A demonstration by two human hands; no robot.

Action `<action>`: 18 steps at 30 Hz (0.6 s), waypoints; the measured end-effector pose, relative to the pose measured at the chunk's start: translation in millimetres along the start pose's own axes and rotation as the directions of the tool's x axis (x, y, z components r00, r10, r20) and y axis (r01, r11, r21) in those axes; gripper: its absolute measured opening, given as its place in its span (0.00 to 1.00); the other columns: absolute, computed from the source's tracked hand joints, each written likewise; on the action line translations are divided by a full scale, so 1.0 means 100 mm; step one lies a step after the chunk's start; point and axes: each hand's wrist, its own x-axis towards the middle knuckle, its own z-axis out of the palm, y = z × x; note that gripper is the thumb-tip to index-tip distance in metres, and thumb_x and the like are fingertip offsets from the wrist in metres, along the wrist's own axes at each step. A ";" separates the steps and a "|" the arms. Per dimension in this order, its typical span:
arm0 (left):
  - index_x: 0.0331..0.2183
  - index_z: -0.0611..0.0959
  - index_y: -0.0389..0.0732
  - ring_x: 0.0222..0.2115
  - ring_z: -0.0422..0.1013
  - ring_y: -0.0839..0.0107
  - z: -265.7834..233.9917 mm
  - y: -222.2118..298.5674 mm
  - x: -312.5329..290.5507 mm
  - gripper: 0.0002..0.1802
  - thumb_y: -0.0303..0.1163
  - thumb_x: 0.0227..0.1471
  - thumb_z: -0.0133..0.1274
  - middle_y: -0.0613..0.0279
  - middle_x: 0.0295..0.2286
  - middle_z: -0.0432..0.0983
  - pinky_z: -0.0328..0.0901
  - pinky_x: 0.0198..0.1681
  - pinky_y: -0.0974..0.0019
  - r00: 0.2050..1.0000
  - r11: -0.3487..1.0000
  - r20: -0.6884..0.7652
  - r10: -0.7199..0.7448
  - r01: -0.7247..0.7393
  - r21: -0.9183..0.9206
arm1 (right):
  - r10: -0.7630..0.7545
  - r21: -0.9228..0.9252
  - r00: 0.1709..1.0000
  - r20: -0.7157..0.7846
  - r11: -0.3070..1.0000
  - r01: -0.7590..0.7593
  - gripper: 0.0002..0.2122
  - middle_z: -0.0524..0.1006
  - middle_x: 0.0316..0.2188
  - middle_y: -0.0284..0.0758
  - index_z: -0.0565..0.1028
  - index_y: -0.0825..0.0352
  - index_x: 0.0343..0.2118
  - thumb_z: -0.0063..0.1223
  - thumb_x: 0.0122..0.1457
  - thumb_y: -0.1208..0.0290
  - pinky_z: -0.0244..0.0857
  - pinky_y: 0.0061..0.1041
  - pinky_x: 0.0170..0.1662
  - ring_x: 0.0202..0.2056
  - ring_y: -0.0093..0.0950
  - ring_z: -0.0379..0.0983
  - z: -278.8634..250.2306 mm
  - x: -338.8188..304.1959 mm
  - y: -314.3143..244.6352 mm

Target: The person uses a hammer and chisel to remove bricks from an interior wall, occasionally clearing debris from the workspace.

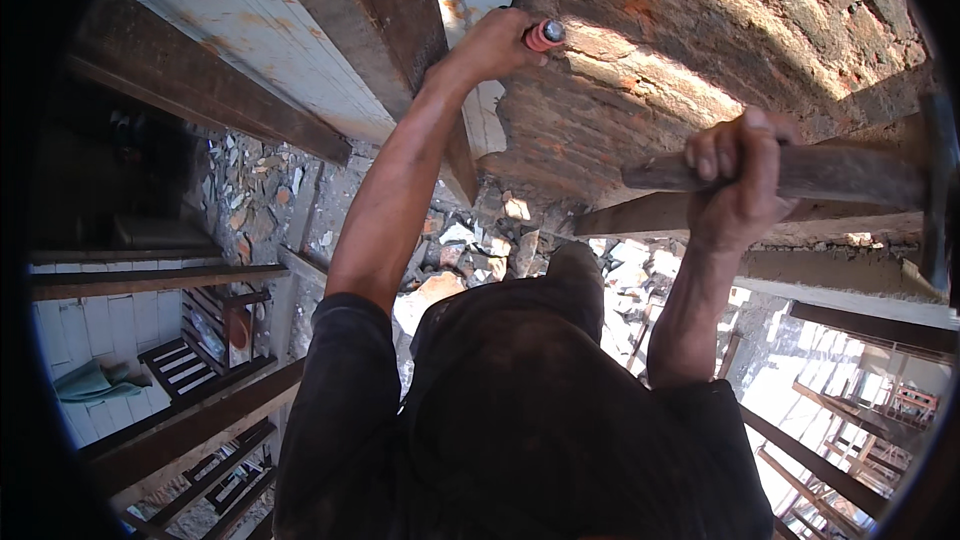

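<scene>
The left hand is at 12 o'clock. Its grip is closed around a red-sleeved tool, whose round grey end protrudes from the fist at the 1 o'clock side. The working end is hidden; contact with the brick wall, between 12 and 2 o'clock, cannot be determined. The right hand is between 2 and 3 o'clock, well apart from the left. Its grip is wrapped around the wooden handle of a hammer; the dark head points to 3 o'clock and is slightly blurred. White boards and wooden beams occupy 10 to 12 o'clock. Broken rubble lies near centre, below the wall.
</scene>
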 end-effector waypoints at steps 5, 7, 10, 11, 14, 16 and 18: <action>0.39 0.82 0.38 0.37 0.76 0.48 0.05 -0.11 -0.03 0.20 0.32 0.41 0.65 0.45 0.32 0.80 0.69 0.40 0.54 0.994 0.992 -0.069 -0.090 0.084 -0.089 | 0.695 -0.589 0.706 0.135 0.629 -0.507 0.07 0.68 0.15 0.27 0.70 0.66 0.23 0.57 0.54 0.76 0.56 0.20 0.16 0.13 0.17 0.62 -0.24 -0.50 0.99; 0.40 0.81 0.37 0.37 0.76 0.49 0.05 -0.05 -0.04 0.21 0.32 0.42 0.65 0.45 0.32 0.80 0.69 0.40 0.55 0.989 0.993 -0.123 -0.084 0.073 -0.089 | 0.724 -0.534 0.679 0.119 0.623 -0.571 0.07 0.67 0.15 0.27 0.70 0.66 0.23 0.57 0.55 0.76 0.55 0.19 0.16 0.13 0.16 0.61 -0.21 -0.48 0.79; 0.44 0.80 0.36 0.40 0.76 0.55 0.09 -0.05 -0.14 0.24 0.31 0.43 0.65 0.47 0.37 0.79 0.69 0.42 0.58 0.978 0.989 -0.193 -0.084 0.058 -0.136 | 0.683 -0.411 0.723 0.104 0.692 -0.594 0.07 0.65 0.14 0.26 0.69 0.66 0.25 0.57 0.55 0.76 0.54 0.18 0.15 0.12 0.15 0.59 -0.14 -0.38 0.42; 0.46 0.79 0.36 0.40 0.76 0.60 0.10 0.00 -0.24 0.25 0.30 0.44 0.64 0.49 0.38 0.79 0.68 0.42 0.60 0.966 0.983 -0.241 -0.089 0.047 -0.175 | 0.636 -0.382 0.766 0.099 0.735 -0.561 0.07 0.64 0.14 0.25 0.69 0.66 0.26 0.57 0.55 0.77 0.53 0.17 0.15 0.12 0.14 0.58 -0.07 -0.32 0.20; 0.48 0.78 0.35 0.42 0.75 0.64 0.31 0.01 -0.38 0.26 0.29 0.46 0.63 0.51 0.42 0.78 0.68 0.45 0.62 0.886 0.946 -0.434 -0.167 0.020 -0.323 | 0.282 -0.260 0.959 0.017 0.928 -0.268 0.06 0.61 0.13 0.25 0.68 0.67 0.29 0.55 0.56 0.78 0.51 0.16 0.14 0.11 0.14 0.53 0.08 -0.11 -0.37; 0.48 0.79 0.36 0.43 0.75 0.61 0.40 0.06 -0.43 0.25 0.27 0.46 0.63 0.50 0.43 0.78 0.68 0.46 0.62 0.824 0.935 -0.527 -0.209 0.011 -0.354 | 0.087 -0.093 0.995 0.051 0.992 -0.082 0.06 0.60 0.12 0.25 0.68 0.66 0.29 0.55 0.57 0.78 0.52 0.17 0.15 0.12 0.15 0.54 0.11 0.05 -0.49; 0.45 0.80 0.36 0.41 0.75 0.56 0.46 0.09 -0.46 0.22 0.25 0.45 0.63 0.49 0.41 0.77 0.68 0.45 0.60 0.780 0.952 -0.590 -0.208 0.023 -0.305 | -0.081 0.052 0.996 0.045 0.996 0.079 0.06 0.60 0.12 0.25 0.69 0.67 0.27 0.55 0.56 0.79 0.53 0.17 0.14 0.12 0.15 0.56 0.18 0.18 -0.48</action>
